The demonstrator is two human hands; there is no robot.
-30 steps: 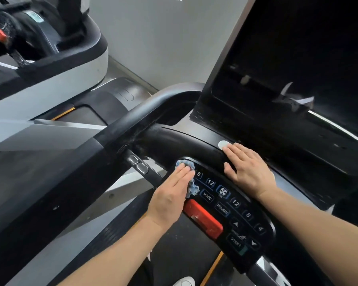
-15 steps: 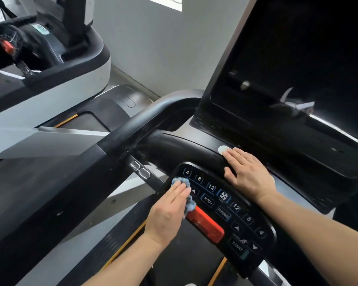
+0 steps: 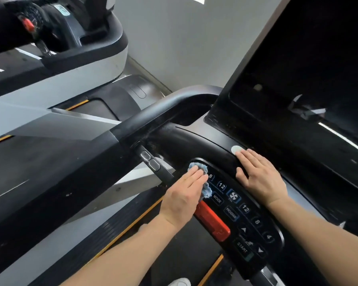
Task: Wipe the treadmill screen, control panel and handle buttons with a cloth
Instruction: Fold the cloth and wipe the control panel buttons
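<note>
Soft, even daylight fills the room, brightest on the grey wall point(image 3: 174, 42) left of the screen point(image 3: 308, 69). The screen stays dark, streaked with pale glare. Straight lines bow towards the edges; everything looks slightly soft.

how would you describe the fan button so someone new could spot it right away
Find the black oval control panel below the big dark treadmill screen. In its upper button row, between the two hands, sits the square blue-lit fan button. It alone shows a white fan-blade icon; its neighbours carry numbers or words.
</note>
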